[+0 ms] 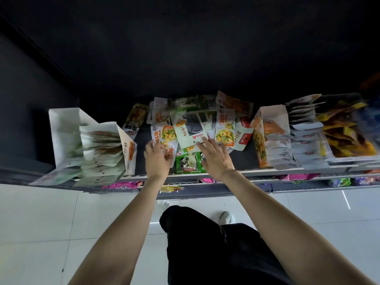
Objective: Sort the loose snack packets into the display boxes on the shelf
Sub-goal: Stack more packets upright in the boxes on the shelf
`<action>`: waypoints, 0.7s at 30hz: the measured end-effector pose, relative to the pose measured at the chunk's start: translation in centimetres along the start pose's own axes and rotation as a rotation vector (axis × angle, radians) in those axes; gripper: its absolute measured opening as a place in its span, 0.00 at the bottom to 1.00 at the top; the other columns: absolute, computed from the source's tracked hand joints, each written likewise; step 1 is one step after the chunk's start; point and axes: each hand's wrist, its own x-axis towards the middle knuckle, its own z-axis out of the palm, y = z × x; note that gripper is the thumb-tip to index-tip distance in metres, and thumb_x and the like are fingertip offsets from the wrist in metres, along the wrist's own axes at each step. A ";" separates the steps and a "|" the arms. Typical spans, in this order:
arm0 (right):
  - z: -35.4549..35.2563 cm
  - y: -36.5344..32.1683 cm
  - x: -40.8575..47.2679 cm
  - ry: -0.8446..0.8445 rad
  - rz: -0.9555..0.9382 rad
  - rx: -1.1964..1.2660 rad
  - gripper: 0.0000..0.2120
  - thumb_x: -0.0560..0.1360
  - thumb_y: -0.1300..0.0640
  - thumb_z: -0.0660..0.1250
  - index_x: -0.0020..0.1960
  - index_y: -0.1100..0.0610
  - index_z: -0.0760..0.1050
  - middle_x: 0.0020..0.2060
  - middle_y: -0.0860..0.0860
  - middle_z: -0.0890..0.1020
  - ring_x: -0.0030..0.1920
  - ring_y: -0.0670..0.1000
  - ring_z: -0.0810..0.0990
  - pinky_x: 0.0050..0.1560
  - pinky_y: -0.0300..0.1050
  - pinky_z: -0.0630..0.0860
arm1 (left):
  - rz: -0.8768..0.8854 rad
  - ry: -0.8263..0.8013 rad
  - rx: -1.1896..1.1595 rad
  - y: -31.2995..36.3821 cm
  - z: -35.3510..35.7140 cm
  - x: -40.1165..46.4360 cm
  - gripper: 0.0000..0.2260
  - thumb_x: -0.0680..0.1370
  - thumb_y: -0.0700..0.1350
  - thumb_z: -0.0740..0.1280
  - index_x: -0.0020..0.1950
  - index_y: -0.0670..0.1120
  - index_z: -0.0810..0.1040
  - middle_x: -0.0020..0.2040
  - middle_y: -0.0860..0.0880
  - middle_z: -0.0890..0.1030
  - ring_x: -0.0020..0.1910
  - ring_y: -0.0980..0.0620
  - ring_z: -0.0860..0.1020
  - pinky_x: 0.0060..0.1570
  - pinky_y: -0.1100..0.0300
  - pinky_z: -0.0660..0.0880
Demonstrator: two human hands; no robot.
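While the left hand (pixel 157 159) grips an orange packet (pixel 164 138), the white packet (pixel 190 128), long axis running away, is touched by the flat-fingered, nearer right hand (pixel 216 159)

Loose packets (pixel 197 124): we see a jumbled heap on the dark shelf (pixel 244 159) between the boxes, overlapping flat at mixed angles, mostly white with orange, yellow and red print.
Top packet (pixel 190 130): white with a dark window, lying tilted across the heap.
Green packet (pixel 190 162): flat at the front edge of the shelf, partly under the others.
Left display box (pixel 67 132): white card, upright, packed with a fanned row of pale packets that spill over its front.
Right display boxes (pixel 273 136): we count a white-and-orange one holding upright rows of grey-white packets; beside it, farther right, a tray of yellow-and-brown packets (pixel 347 134).
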 end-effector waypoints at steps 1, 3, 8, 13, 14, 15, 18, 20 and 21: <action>0.0 -0.1 -0.1 0.031 0.001 0.040 0.28 0.79 0.55 0.58 0.76 0.51 0.52 0.77 0.51 0.51 0.76 0.55 0.49 0.74 0.55 0.46 | -0.075 -0.037 -0.053 0.1 -0.2 0.4 0.22 0.72 0.47 0.73 0.61 0.42 0.71 0.63 0.39 0.69 0.60 0.41 0.72 0.56 0.52 0.72; 0.0 -0.4 -0.5 0.129 0.021 0.187 0.26 0.78 0.56 0.59 0.75 0.52 0.58 0.75 0.53 0.57 0.75 0.56 0.53 0.74 0.55 0.50 | -0.161 -0.108 -0.083 0.4 -0.7 1.0 0.27 0.71 0.47 0.74 0.66 0.43 0.66 0.60 0.40 0.73 0.56 0.42 0.75 0.51 0.52 0.73; -2.7 -2.4 -2.7 0.181 0.295 0.831 0.23 0.77 0.53 0.65 0.70 0.55 0.66 0.64 0.53 0.74 0.62 0.56 0.73 0.59 0.49 0.72 | -0.345 -0.149 -0.407 1.6 -3.5 0.8 0.11 0.75 0.44 0.70 0.55 0.41 0.79 0.51 0.44 0.82 0.48 0.47 0.81 0.41 0.61 0.77; -6.5 -3.2 -6.0 0.020 0.523 1.542 0.21 0.72 0.49 0.72 0.61 0.58 0.74 0.47 0.50 0.83 0.45 0.48 0.83 0.47 0.45 0.80 | -0.517 -0.179 -1.080 8.0 -5.4 -4.1 0.14 0.71 0.37 0.73 0.54 0.42 0.75 0.44 0.46 0.82 0.41 0.53 0.80 0.37 0.66 0.78; -6.8 -2.8 -6.7 0.087 0.530 1.596 0.18 0.73 0.53 0.72 0.58 0.60 0.75 0.46 0.52 0.83 0.43 0.49 0.83 0.43 0.44 0.80 | -0.486 -0.210 -1.107 9.6 -5.0 -4.8 0.13 0.71 0.37 0.73 0.53 0.43 0.75 0.42 0.48 0.82 0.41 0.53 0.81 0.39 0.64 0.78; -7.0 -2.2 -7.3 0.179 0.556 1.651 0.14 0.73 0.57 0.71 0.56 0.61 0.77 0.45 0.54 0.84 0.42 0.50 0.82 0.41 0.43 0.79 | -0.447 -0.248 -1.126 11.2 -4.7 -5.5 0.12 0.71 0.38 0.73 0.52 0.44 0.75 0.39 0.49 0.82 0.39 0.54 0.81 0.40 0.63 0.78; -8.1 0.9 -9.6 0.548 0.634 1.560 0.04 0.73 0.60 0.71 0.48 0.56 0.81 0.41 0.51 0.84 0.43 0.52 0.82 0.43 0.45 0.78 | -0.284 -0.362 -1.059 15.3 -3.0 -6.7 0.05 0.74 0.40 0.71 0.46 0.48 0.78 0.37 0.53 0.83 0.37 0.56 0.81 0.40 0.63 0.78; -9.5 3.7 -11.3 0.790 0.598 1.114 0.01 0.74 0.58 0.71 0.44 0.55 0.81 0.39 0.48 0.82 0.41 0.52 0.81 0.39 0.37 0.75 | -0.149 -0.371 -0.928 17.2 -1.8 -6.1 0.02 0.76 0.43 0.69 0.45 0.50 0.79 0.41 0.53 0.83 0.41 0.56 0.81 0.41 0.61 0.78; -10.4 5.2 -12.1 0.873 0.541 0.856 0.03 0.75 0.58 0.69 0.45 0.58 0.80 0.39 0.47 0.80 0.38 0.51 0.78 0.37 0.30 0.71 | -0.110 -0.357 -0.883 17.8 -1.1 -5.3 0.01 0.76 0.44 0.69 0.46 0.51 0.79 0.43 0.53 0.83 0.43 0.54 0.80 0.43 0.59 0.77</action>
